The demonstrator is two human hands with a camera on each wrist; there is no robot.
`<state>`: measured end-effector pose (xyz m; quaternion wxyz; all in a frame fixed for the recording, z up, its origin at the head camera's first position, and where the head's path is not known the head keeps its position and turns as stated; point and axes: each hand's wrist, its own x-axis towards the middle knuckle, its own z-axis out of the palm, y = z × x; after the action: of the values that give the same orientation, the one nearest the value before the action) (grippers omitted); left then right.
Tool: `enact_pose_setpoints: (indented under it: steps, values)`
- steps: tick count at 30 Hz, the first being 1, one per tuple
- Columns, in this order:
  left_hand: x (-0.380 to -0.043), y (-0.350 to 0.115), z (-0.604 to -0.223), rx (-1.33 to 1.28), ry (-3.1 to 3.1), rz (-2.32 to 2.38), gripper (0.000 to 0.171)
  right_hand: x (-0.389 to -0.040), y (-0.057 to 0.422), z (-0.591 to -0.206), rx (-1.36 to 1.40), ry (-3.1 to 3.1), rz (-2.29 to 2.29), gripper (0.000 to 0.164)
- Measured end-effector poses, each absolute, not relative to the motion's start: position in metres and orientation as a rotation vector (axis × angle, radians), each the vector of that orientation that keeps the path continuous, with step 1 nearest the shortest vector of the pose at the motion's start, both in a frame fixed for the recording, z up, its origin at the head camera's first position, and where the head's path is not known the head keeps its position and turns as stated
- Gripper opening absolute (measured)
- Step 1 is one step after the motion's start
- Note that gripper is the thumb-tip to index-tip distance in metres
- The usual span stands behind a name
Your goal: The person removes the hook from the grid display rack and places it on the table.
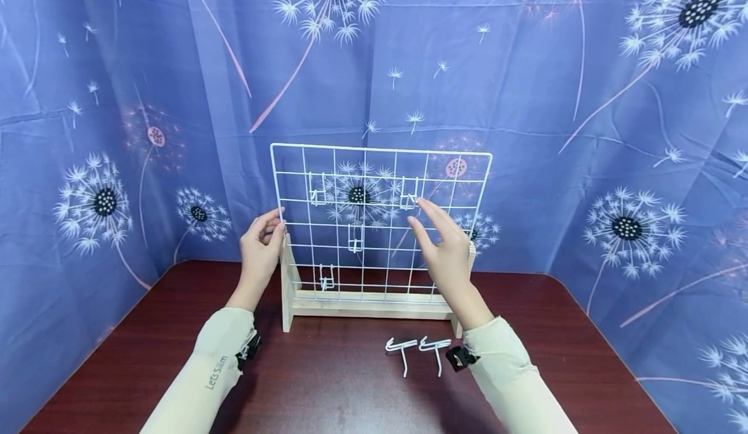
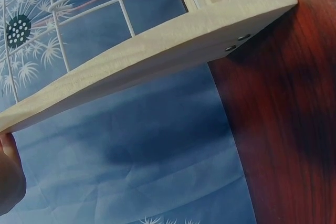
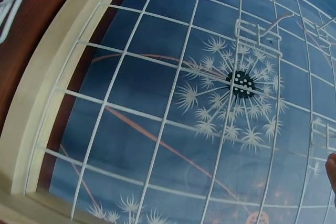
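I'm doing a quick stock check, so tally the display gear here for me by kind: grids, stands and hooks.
Wire grid: 1
Wooden stand: 1
White hooks: 6 (4 on the grid, 2 on the table)
Total: 8

1. We read dark lettering, seemingly "Lets Slim", along the pale cream fabric left sleeve.
2. We see that sleeve left of the white rectangular wire grid, nearer us.
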<state>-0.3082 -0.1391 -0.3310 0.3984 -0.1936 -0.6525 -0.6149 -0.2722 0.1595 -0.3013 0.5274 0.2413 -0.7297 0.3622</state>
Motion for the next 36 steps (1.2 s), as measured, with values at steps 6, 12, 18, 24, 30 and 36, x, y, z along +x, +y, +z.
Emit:
enact_pose_setpoints:
  steps: [6,12,18,24,30,36]
  values:
    - [-0.308,-0.139,-0.331,-0.495,-1.649,-1.573,0.026,-0.281,0.153,-0.298,0.554,-1.729,0.897,0.035]
    - [-0.308,-0.139,-0.331,-0.487,-1.655,-1.573,0.027,-0.285,0.149,-0.295,0.535,-1.700,0.907,0.031]
    - [-0.309,-0.140,-0.331,-0.485,-1.652,-1.589,0.027,-0.286,0.144,-0.293,0.521,-1.690,0.944,0.028]
    - [-0.310,-0.140,-0.333,-0.494,-1.638,-1.599,0.027,-0.286,0.141,-0.291,0.484,-1.703,0.971,0.024]
    - [-0.310,-0.141,-0.333,-0.491,-1.647,-1.595,0.027,-0.288,0.139,-0.290,0.488,-1.682,0.976,0.021]
    - [-0.310,-0.141,-0.333,-0.501,-1.640,-1.588,0.027,-0.289,0.138,-0.286,0.489,-1.651,0.986,0.020]
